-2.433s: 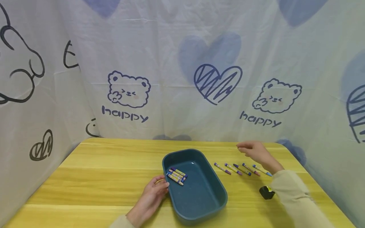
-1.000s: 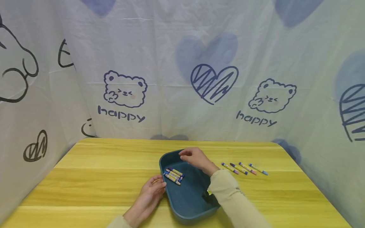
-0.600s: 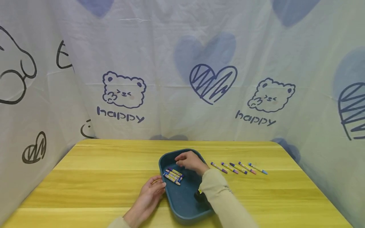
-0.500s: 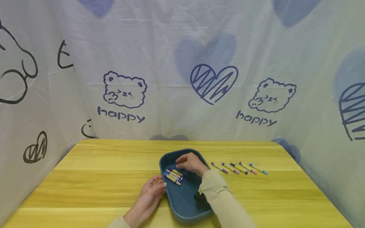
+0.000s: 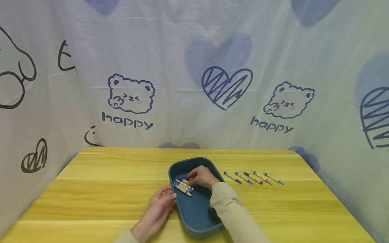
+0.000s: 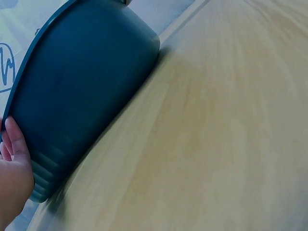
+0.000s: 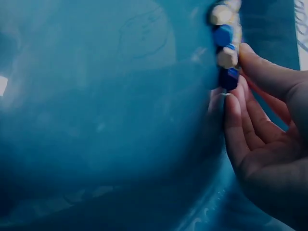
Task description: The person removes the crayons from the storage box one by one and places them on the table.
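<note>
Head: yellow-wrapped, stick-shaped crayons [image 5: 182,190] lie roughly parallel in a dark teal, round-cornered bin [image 5: 196,212], long axes slanting far-left to near-right. Right hand [image 5: 203,177] reaches in at the bunch; left hand [image 5: 159,204] touches the rim, fingers relaxed. Five similar slim sticks [image 5: 253,178] slant in a row on the yellow wood-grain table [image 5: 115,189]. Left wrist: smooth outer wall, ridged near the hand. Right wrist: cream and blue crayon ends stacked, thumb and fingertips bracketing them; can't tell if pinching.

Five crayons [image 5: 253,178] on one table [image 5: 121,192], several in one bin [image 5: 196,214]
</note>
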Demonstrator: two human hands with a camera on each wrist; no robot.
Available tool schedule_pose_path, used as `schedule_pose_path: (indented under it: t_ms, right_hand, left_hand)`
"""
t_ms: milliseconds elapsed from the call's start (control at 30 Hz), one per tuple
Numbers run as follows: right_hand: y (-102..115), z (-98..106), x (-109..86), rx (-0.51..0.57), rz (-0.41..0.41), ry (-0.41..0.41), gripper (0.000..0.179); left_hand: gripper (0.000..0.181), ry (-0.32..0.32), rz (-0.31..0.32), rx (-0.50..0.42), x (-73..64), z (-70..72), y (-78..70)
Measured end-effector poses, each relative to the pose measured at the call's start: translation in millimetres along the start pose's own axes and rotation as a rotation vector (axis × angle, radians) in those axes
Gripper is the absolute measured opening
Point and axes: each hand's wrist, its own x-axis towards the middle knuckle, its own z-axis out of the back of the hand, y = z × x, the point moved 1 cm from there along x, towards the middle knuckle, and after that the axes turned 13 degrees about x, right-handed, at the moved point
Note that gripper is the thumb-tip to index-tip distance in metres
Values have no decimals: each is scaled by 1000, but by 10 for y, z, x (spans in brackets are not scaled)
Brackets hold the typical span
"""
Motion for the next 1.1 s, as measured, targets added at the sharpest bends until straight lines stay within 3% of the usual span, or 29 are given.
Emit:
schedule_pose_path:
  t_ms: [133, 500, 867, 1100]
  right_hand:
    - [24, -34, 15, -53, 22, 32, 15]
    - [-20, -37, 38, -53, -52, 62, 12]
    - [7, -18, 30, 45, -40, -4, 16]
    - [36, -3, 11, 56, -33, -6, 17]
  left_hand:
    - [24, 2, -5, 5, 0, 27, -4]
    - [24, 10, 0, 9, 0, 25, -3]
    - [22, 4, -11, -7, 2, 0, -8]
    - [22, -2, -19, -9, 0, -9, 4]
